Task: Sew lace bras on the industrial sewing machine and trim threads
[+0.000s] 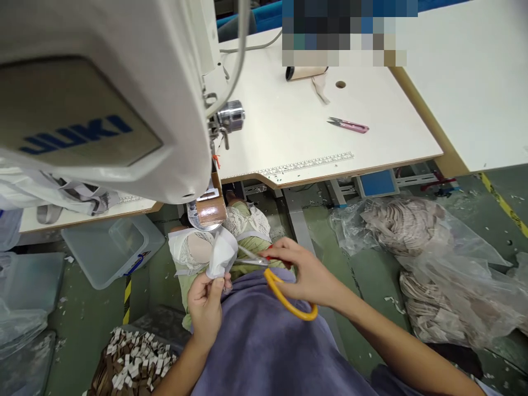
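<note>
A white lace bra (pixel 192 250) hangs over my lap below the sewing machine's needle area. My left hand (pixel 208 302) pinches a pale edge of it, holding that part raised. In my right hand (pixel 307 269) is a pair of scissors (pixel 292 302) with yellow and red handles. The scissor blades are spread apart and point left toward the raised fabric. I cannot tell whether the blades touch it.
A JUKI sewing machine (pixel 165 110) looms at upper left. Pink thread snips (pixel 348 125) lie on the white table (pixel 284 132). Clear plastic bins (pixel 99 258) stand at left, bagged beige fabric pieces (pixel 412 225) at right. Brown and white strips (pixel 136 363) are heaped at lower left.
</note>
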Action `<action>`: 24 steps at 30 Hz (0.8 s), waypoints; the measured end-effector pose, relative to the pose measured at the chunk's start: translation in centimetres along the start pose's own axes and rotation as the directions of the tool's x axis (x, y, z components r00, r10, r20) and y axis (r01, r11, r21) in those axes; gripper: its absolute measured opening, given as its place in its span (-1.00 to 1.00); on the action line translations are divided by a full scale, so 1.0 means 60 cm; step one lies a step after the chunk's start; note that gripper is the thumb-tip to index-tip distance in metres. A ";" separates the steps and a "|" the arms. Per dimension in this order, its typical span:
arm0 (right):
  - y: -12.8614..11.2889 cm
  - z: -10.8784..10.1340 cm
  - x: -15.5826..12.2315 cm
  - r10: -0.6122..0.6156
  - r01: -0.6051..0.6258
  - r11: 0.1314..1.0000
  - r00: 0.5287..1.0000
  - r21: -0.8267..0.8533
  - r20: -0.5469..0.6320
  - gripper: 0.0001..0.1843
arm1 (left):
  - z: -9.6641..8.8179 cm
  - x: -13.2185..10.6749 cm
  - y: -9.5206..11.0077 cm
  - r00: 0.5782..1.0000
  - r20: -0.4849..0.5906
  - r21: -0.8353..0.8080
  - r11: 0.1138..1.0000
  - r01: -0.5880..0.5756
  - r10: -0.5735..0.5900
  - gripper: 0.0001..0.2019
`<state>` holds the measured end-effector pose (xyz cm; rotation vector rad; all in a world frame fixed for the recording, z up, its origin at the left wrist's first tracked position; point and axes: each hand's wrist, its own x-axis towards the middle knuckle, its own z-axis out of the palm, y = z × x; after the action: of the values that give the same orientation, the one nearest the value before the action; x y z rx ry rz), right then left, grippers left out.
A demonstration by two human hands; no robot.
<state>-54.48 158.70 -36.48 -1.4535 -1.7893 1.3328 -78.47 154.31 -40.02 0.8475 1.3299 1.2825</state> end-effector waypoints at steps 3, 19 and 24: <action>0.024 -0.044 0.001 0.066 -0.077 0.989 0.994 -0.125 -0.088 -0.51 | 0.004 0.006 0.011 0.996 -0.013 -0.086 0.993 0.086 -0.087 -0.88; -0.019 -0.062 0.003 -0.105 0.093 0.954 0.994 -0.287 -0.027 -0.51 | 0.024 0.014 0.039 0.981 -0.038 -0.122 0.975 0.185 -0.191 -0.76; -0.006 -0.059 0.021 -0.098 0.067 0.931 0.993 -0.358 -0.071 -0.49 | 0.006 0.028 0.044 0.984 -0.021 0.128 0.976 0.176 -0.175 -0.71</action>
<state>-52.14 161.25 -34.94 -1.5696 -2.0859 0.9188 -78.90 156.46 -37.73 0.7946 1.4741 1.0724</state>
